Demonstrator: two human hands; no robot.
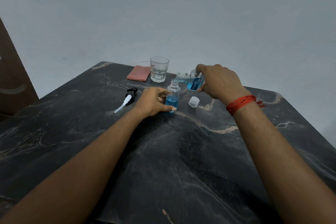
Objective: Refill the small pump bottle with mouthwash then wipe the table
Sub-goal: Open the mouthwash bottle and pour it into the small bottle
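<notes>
A small clear bottle (173,94) stands upright on the dark marble table (163,151), about half full of blue liquid, its neck uncapped. My left hand (153,101) grips its lower part from the left. My right hand (219,82) holds the mouthwash bottle (190,79) tipped on its side, mouth pointing left over the small bottle's neck, blue liquid running out. The black-and-white pump head (127,98) lies flat to the left. The mouthwash's white cap (193,101) sits on the table to the right of the small bottle.
A clear drinking glass (159,69) stands at the table's far edge, with a folded pink cloth (139,73) to its left. A plain grey wall rises behind. The table's right corner (278,94) lies beyond my right wrist.
</notes>
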